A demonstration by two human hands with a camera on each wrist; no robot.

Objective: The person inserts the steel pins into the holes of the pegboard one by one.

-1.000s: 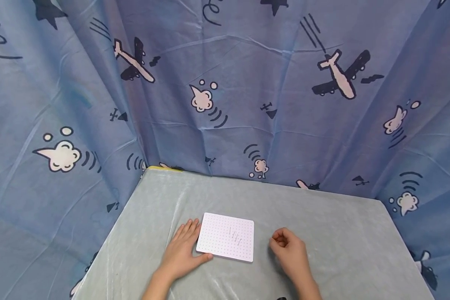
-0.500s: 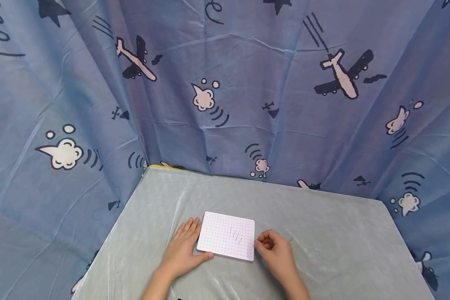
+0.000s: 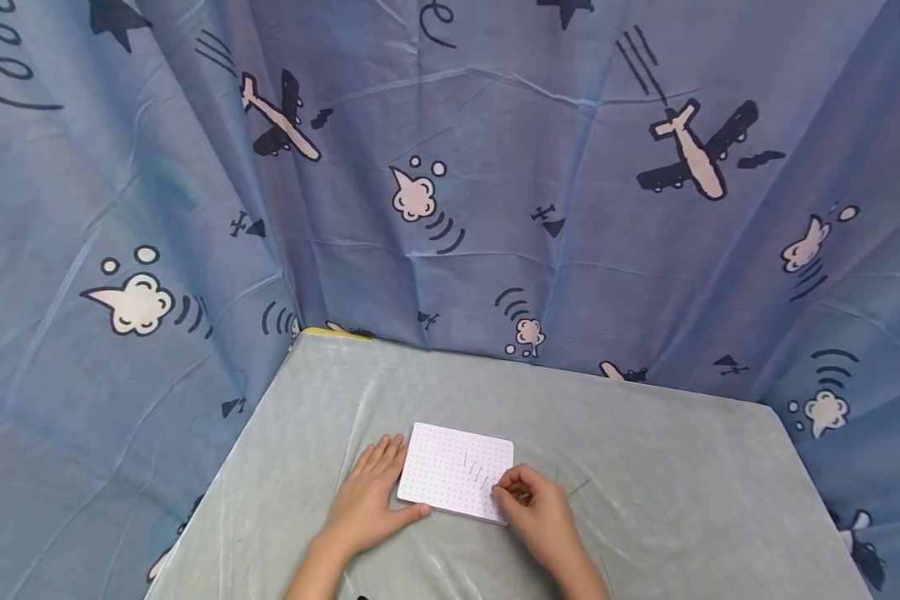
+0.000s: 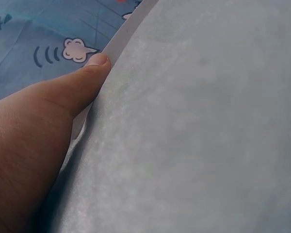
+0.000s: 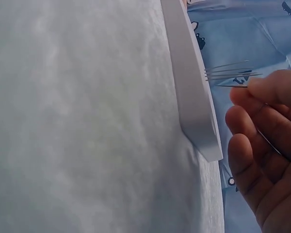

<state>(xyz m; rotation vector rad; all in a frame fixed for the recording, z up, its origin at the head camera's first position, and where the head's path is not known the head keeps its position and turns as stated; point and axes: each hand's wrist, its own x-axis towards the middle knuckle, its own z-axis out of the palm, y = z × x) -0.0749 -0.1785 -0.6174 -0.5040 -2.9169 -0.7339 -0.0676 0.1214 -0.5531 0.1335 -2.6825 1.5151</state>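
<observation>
No text, brand, number or sign is readable (in any view).

This is a small curtained-off nook, and what kind of room lies beyond cannot be told. Wrinkled blue fabric curtains with cartoon airplane prints point(image 3: 487, 179) enclose the back and both sides of a pale grey, cloth-covered table point(image 3: 667, 475).

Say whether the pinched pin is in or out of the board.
Out: in the right wrist view, the pin ends short of the board, leaving a gap.
</observation>
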